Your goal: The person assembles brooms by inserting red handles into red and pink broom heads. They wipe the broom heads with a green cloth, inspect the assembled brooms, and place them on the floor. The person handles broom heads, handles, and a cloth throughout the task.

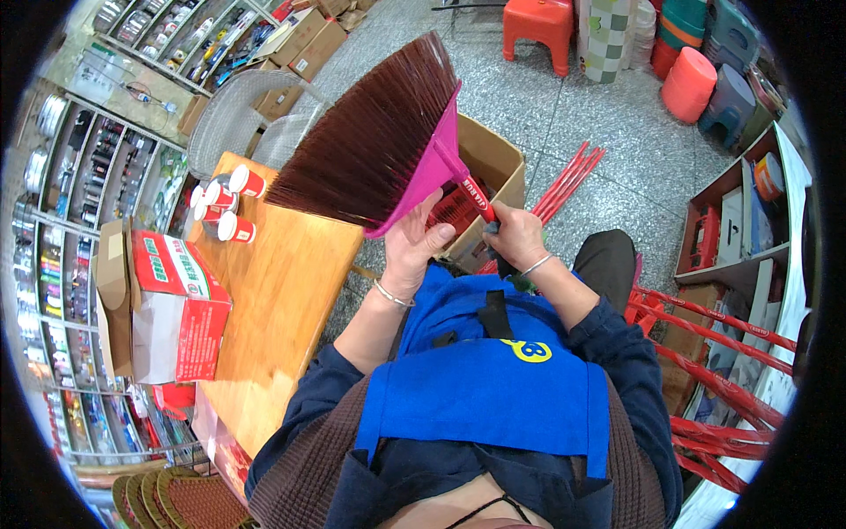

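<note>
Both of my hands are on a broom with a fan of dark brown bristles [370,132] and a magenta plastic head [432,167]. The bristles point up and to the left. My left hand [414,242] is at the lower edge of the head, thumb apart and the other fingers partly hidden behind the plastic. Closed round the short red handle [478,198] is my right hand [516,236]; something dark shows below its fingers. Under the broom stands an open cardboard box [504,159], with red ridged plastic inside.
Paper cups [236,227] and a red-and-white carton [181,304] stand on the wooden table [282,291] to my left. Several red sticks [568,185] lie beyond the box; wrapped red poles [714,379] lean at right. A red stool [538,31] stands ahead.
</note>
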Motion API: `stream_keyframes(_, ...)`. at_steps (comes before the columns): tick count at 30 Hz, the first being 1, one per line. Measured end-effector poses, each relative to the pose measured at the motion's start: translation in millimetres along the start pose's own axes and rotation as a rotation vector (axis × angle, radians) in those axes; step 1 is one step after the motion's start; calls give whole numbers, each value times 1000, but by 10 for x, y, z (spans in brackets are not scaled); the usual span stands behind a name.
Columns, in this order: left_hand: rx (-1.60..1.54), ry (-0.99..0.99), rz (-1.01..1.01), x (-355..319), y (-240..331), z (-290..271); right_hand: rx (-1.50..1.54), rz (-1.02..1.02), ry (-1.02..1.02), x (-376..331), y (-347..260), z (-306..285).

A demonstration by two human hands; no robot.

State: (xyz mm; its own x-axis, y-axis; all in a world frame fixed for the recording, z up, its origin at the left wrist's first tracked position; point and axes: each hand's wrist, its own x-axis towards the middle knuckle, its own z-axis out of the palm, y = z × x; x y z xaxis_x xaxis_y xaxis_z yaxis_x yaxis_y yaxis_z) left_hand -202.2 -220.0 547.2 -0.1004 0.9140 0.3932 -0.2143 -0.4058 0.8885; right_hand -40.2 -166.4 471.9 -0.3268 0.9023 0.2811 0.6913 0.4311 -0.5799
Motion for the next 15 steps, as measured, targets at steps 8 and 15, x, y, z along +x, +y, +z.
stream_keyframes(8,-47,310,-38,161,197,145,0,4,-1,-20,-54,46)
stream_keyframes(15,-62,126,-57,89,193,-94,221,-72,-200,1,133,-44)
